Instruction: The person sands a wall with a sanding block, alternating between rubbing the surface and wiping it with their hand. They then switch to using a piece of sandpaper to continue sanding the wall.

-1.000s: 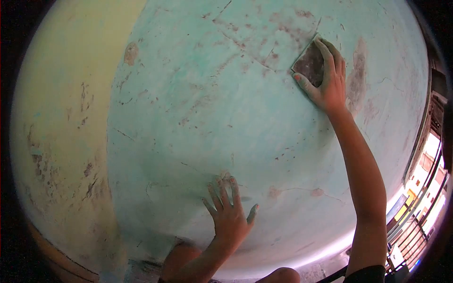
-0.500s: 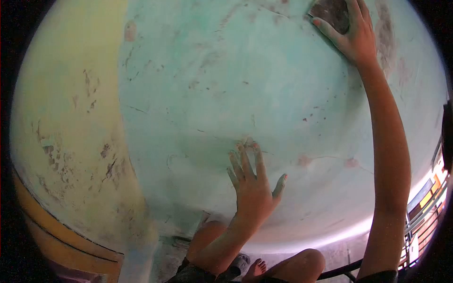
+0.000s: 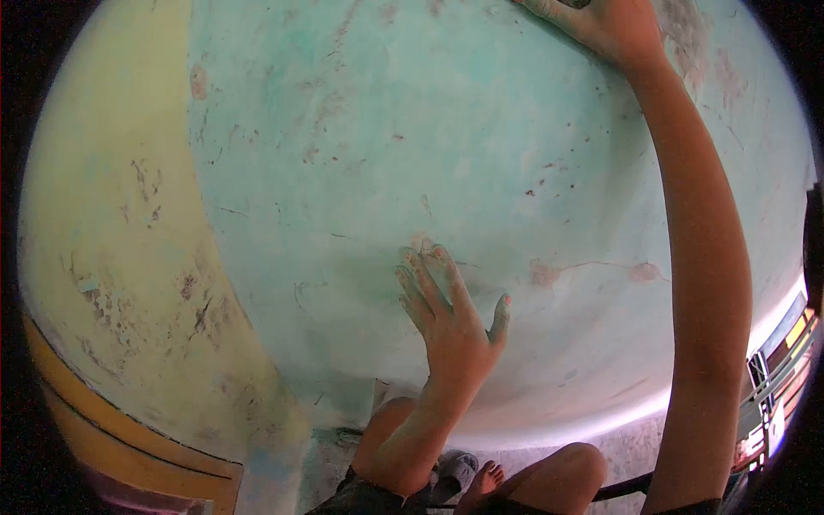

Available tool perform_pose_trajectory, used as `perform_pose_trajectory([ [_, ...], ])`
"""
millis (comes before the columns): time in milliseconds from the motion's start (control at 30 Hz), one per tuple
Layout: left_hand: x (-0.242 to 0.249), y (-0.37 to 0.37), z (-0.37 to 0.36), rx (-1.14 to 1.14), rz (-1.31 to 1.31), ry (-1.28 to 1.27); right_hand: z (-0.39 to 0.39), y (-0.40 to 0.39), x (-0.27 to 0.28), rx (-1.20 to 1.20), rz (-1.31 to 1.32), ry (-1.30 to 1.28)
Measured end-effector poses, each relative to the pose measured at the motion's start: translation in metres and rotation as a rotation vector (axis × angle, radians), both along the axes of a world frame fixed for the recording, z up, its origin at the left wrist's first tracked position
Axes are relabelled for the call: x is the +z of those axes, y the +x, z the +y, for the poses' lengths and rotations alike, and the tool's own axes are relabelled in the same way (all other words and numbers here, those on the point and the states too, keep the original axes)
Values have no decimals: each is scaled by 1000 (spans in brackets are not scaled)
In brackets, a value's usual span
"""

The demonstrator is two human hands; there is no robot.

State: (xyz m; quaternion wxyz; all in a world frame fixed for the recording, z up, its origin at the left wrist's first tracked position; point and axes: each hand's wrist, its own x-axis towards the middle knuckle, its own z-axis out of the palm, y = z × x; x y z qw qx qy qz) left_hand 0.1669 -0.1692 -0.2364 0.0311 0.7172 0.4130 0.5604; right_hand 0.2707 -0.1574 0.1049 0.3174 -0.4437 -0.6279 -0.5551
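Note:
A pale green painted wall (image 3: 369,189) fills most of the view, marked with cracks, scuffs and bare patches. High on its right side, my right hand (image 3: 625,30) presses a dark piece of sandpaper (image 3: 577,3) against the surface. Most of that piece and the fingertips are cut off by the top edge. Lower down, my left hand (image 3: 457,330) rests open on the wall, fingers stretched upward and thumb apart, near a small chipped spot (image 3: 419,242). Pale dust coats its fingers.
A yellow painted band (image 3: 112,172) with flaking spots runs down the left. Below it is an orange-brown frame (image 3: 146,446). My knee (image 3: 571,468) and a bare foot (image 3: 489,477) show at the bottom. Metal railings (image 3: 777,378) stand at the lower right.
My right hand has slid up and left with the sandpaper, now partly beyond the top edge. The view has shifted slightly; my left hand stays by the chipped spot.

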Motion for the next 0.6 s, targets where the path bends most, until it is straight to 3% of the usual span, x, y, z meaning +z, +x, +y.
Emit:
perform_pose_trajectory([
  [133, -3, 3, 3, 13, -9, 12, -5, -10, -5, -28, 126, -40],
  [400, -4, 3, 4, 17, -2, 25, 8, 8, 0, 62, -87, 72],
  [600, -4, 6, 5, 25, -54, 52, 5, 5, -5, 59, -72, 70],
])
